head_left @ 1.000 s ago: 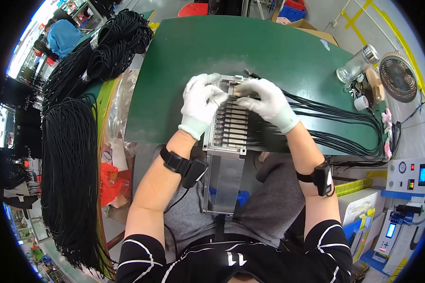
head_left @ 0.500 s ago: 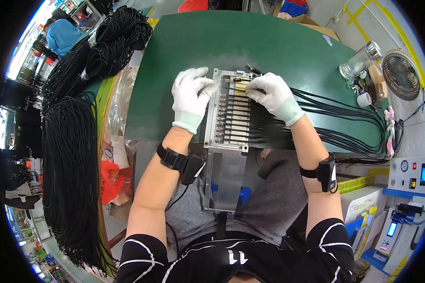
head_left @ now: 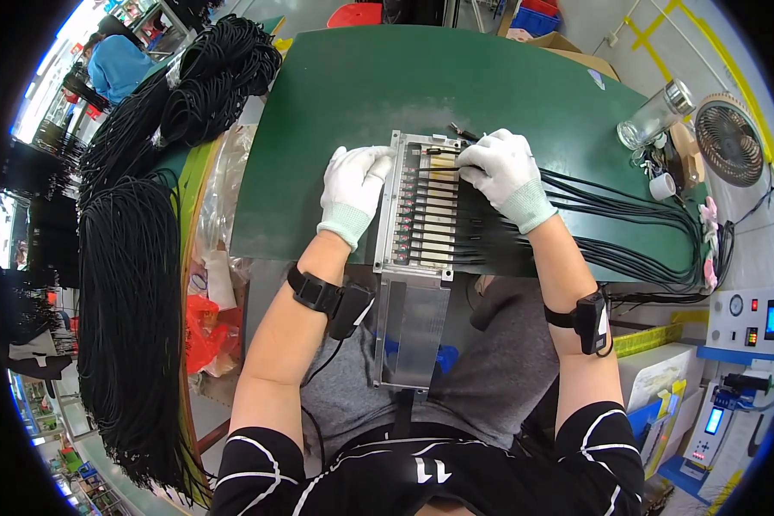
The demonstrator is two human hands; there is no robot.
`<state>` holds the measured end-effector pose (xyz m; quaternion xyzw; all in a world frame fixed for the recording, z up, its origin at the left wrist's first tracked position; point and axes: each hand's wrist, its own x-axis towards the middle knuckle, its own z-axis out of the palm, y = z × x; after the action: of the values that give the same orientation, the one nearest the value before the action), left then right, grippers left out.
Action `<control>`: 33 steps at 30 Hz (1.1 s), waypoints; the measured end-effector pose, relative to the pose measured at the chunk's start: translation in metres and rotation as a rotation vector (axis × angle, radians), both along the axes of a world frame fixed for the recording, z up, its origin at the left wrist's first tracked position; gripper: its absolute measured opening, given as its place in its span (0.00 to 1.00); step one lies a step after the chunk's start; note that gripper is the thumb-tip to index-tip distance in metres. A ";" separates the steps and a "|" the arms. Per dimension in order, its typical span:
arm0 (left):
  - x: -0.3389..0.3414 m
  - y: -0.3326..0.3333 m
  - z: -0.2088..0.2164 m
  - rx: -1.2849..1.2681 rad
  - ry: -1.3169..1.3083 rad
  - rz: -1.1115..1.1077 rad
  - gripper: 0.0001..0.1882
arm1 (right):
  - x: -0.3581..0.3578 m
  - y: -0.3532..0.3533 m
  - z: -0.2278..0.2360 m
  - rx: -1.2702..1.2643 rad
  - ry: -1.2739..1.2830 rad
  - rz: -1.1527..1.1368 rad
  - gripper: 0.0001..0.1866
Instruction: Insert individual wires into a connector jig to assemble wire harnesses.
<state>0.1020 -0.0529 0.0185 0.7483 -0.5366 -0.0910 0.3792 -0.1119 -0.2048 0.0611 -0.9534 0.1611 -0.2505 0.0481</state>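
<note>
A silver metal fixture (head_left: pixel 390 193) lies at the table's near edge, with a row of slots holding several black cable ends (head_left: pixel 421 219). My left hand (head_left: pixel 355 182), in a white glove, rests against the fixture's upper left edge, its fingers stretched toward the slots and nothing visible in them. At the upper right side, my gloved right hand (head_left: pixel 500 172) is closed in a pinch on a black cable, whose end lies in an upper slot. The fingertips partly hide the grip. One loose cable end (head_left: pixel 463 132) lies just beyond the fixture.
Black cables (head_left: pixel 628 202) run right across the green table (head_left: pixel 335 86). A glass bottle (head_left: pixel 654 112), a small fan (head_left: pixel 729 138) and a white tape roll (head_left: pixel 661 186) stand at the right. Large black cable bundles (head_left: pixel 129 318) hang at the left. A metal plate (head_left: pixel 411 331) extends over my lap.
My left hand has moved slightly right against the fixture's edge, its thumb and fingers drawing closer together. My right hand has shifted a little right, away from the slots.
</note>
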 end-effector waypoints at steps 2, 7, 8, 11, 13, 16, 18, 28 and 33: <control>-0.006 -0.002 -0.001 -0.059 -0.039 -0.006 0.12 | 0.000 0.001 0.000 0.005 -0.004 0.008 0.06; -0.016 0.005 -0.002 -0.164 -0.449 -0.062 0.19 | 0.019 0.006 -0.008 0.009 -0.043 0.075 0.06; -0.027 0.003 0.003 -0.108 -0.466 -0.096 0.21 | 0.011 0.004 -0.007 0.069 -0.054 0.086 0.05; -0.044 -0.005 0.010 -0.064 -0.397 -0.121 0.15 | -0.006 -0.006 -0.008 0.178 -0.068 -0.027 0.08; -0.049 -0.008 0.008 0.006 -0.362 -0.085 0.13 | -0.011 -0.014 -0.007 0.051 -0.081 -0.085 0.09; -0.050 -0.018 -0.007 0.060 -0.316 -0.073 0.12 | -0.011 -0.026 -0.022 0.089 -0.001 -0.153 0.08; -0.051 -0.014 -0.015 -0.042 -0.300 -0.018 0.11 | -0.007 -0.030 -0.028 0.120 0.019 -0.144 0.07; -0.029 -0.030 -0.014 -0.532 -0.061 0.090 0.13 | 0.004 -0.006 -0.008 0.180 -0.132 0.135 0.09; -0.041 -0.027 -0.007 -0.626 -0.098 -0.110 0.12 | 0.014 0.030 -0.009 0.285 -0.176 0.179 0.10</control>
<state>0.0614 -0.0804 0.0120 0.5685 -0.5959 0.0941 0.5594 -0.0982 -0.1747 0.0520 -0.9219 0.1048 -0.3022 0.2188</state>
